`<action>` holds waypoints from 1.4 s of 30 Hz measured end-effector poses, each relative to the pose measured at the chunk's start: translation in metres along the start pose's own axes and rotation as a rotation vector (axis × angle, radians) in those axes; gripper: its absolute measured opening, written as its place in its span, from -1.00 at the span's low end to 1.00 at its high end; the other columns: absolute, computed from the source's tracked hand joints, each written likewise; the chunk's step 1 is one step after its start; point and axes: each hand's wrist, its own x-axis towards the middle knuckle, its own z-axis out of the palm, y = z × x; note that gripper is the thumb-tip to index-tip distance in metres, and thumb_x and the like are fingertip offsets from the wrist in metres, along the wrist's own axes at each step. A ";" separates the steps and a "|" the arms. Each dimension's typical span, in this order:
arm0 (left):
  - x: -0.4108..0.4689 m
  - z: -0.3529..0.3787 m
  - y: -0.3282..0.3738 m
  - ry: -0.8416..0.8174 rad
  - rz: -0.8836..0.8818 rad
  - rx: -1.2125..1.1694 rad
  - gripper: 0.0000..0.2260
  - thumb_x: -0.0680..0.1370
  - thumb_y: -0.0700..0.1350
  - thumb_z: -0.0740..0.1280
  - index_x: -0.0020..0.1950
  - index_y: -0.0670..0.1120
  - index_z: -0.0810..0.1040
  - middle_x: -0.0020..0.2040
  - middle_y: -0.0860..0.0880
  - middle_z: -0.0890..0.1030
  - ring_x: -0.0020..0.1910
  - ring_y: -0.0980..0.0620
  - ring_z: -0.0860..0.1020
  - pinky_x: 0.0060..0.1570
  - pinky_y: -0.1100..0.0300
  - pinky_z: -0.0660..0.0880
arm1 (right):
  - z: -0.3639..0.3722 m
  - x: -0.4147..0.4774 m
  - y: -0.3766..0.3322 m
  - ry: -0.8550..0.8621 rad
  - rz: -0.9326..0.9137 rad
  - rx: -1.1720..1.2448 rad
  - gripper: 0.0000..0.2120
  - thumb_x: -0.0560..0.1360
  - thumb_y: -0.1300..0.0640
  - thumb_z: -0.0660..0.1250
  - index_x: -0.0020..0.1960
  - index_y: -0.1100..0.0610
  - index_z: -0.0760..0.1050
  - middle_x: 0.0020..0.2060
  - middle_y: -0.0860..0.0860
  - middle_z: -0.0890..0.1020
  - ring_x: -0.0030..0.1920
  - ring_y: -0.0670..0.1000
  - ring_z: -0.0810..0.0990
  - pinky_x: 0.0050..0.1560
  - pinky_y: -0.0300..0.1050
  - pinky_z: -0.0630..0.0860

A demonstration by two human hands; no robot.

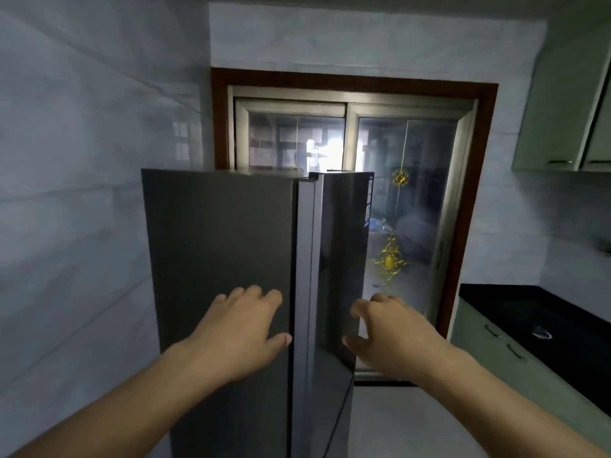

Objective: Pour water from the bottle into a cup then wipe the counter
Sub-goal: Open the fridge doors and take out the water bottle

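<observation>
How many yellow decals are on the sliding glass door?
2. The upper decal is on the right glass pane, level with the top of the fridge; the lower decal is beneath it on that pane. The fridge may hide others.

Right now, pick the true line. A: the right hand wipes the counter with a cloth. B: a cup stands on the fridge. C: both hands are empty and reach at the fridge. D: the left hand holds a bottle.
C: the left hand spreads its fingers at the grey panel of the fridge, the right hand reaches at its dark glossy panel, and neither holds anything.
</observation>
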 end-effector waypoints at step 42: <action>0.261 0.066 -0.095 0.718 0.257 0.068 -0.25 0.49 0.16 0.23 0.63 0.00 0.10 0.63 -0.27 0.05 0.62 -0.28 0.01 0.50 -0.40 0.07 | 0.045 0.234 0.014 0.822 -0.533 -0.469 -0.46 0.46 0.07 0.23 0.43 0.10 0.47 0.53 0.19 0.27 0.57 0.23 0.12 0.50 0.32 0.15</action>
